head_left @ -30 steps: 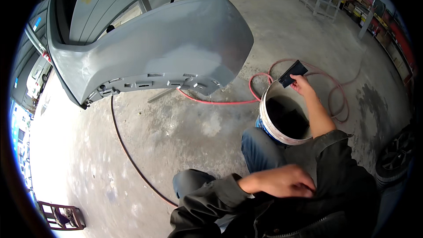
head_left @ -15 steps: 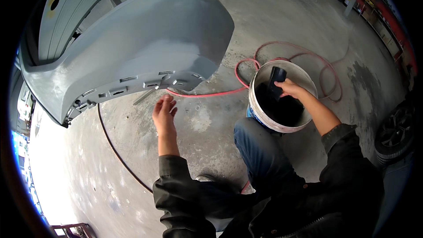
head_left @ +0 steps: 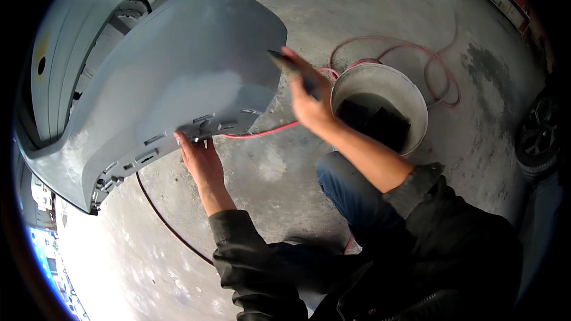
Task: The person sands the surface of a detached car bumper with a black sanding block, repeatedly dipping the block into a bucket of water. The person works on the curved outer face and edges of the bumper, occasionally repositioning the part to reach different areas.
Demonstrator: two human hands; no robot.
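Observation:
A grey car bumper (head_left: pixel 178 65) stretches across the upper left, with slots along its near lower edge. My left hand (head_left: pixel 201 163) grips that slotted edge, thumb on the outer side and fingers tucked behind. In my right hand (head_left: pixel 309 95) is a dark, flat sanding block (head_left: pixel 285 62), blurred by motion and partly hidden by the fingers. The hand is by the bumper's right end; whether the block touches the surface I cannot tell. To the right stands a white bucket (head_left: pixel 421 107) holding dark water and black block-like pieces (head_left: pixel 386 131).
A red hose (head_left: pixel 443 59) loops on the concrete floor (head_left: pixel 273 169) behind the bucket and runs under the bumper. A dark cable (head_left: pixel 163 217) curves across the floor at left. A wheel (head_left: pixel 538 134) is at the right edge. My knee (head_left: pixel 351 187) is close to the bucket.
My right hand has lifted the sanding block out of the bucket and swung left to the bumper. My left hand has moved up and taken hold of the bumper's lower edge.

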